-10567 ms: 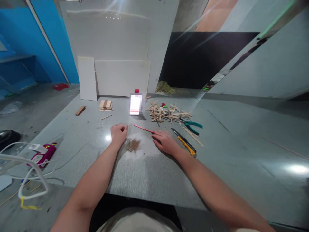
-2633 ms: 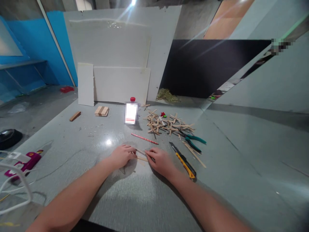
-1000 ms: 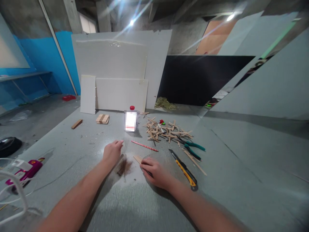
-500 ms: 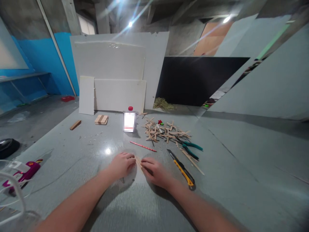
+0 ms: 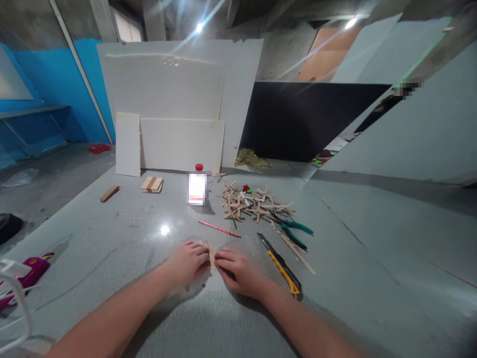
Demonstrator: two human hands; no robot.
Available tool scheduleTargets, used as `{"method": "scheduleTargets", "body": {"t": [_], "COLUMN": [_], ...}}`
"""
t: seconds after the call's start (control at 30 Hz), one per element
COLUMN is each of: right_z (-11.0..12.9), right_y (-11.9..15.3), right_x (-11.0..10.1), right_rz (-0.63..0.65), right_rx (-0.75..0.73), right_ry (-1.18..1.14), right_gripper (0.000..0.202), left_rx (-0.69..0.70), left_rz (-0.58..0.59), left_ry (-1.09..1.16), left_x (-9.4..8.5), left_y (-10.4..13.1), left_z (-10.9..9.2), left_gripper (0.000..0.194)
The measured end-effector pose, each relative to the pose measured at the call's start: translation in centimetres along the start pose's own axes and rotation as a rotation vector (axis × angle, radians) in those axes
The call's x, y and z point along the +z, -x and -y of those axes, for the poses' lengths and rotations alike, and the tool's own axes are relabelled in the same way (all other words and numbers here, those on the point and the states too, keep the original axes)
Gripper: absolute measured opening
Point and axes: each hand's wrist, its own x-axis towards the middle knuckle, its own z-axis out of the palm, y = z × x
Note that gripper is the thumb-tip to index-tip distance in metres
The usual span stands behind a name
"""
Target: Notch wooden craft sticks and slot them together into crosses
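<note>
My left hand [image 5: 191,260] and my right hand [image 5: 237,268] meet over the table, fingers bent and closed on thin wooden sticks [image 5: 211,254]. Only short lengths of the sticks show between the fingertips; the rest is covered by my hands. Just beyond lies a red patterned pencil [image 5: 219,228]. Right of my right hand rests a yellow and black utility knife [image 5: 280,263]. Past the knife are green-handled pliers [image 5: 292,229] and some loose narrow strips [image 5: 300,252].
A heap of wooden stick pieces [image 5: 257,203] lies behind the pencil, beside a red-capped bottle [image 5: 198,186]. Farther left are a bundle of craft sticks [image 5: 152,185] and a wooden block [image 5: 110,193]. A purple glue gun [image 5: 33,271] with white cable sits at the left. Boards [image 5: 179,144] stand behind.
Both hands stay together at the sticks, and the stick ends between the fingers have shifted angle slightly. The camera view has moved a little. Tools and heap lie as before.
</note>
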Motion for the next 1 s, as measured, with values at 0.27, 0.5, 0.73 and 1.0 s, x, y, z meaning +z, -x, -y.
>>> {"method": "scheduleTargets", "body": {"t": [0.27, 0.5, 0.73, 1.0], "right_z": [-1.2, -0.4, 1.4, 1.3], "right_y": [0.6, 0.3, 0.2, 0.6], "right_x": [0.4, 0.1, -0.4, -0.9], "right_rz": [-0.039, -0.010, 0.093, 0.072], "right_rx": [0.090, 0.114, 0.046, 0.012], "right_ry": [-0.063, 0.008, 0.029, -0.148], "right_gripper": [0.027, 0.021, 0.020, 0.030], "left_rx": [-0.074, -0.269, -0.470, -0.576], "left_rz": [0.029, 0.001, 0.015, 0.184], "left_ry": [-0.013, -0.043, -0.073, -0.070], "left_x": [-0.8, -0.7, -4.2, -5.2], "left_y": [0.0, -0.1, 0.8, 2.6], "left_z": [0.5, 0.8, 1.0, 0.1], "left_gripper": [0.024, 0.035, 0.020, 0.063]}}
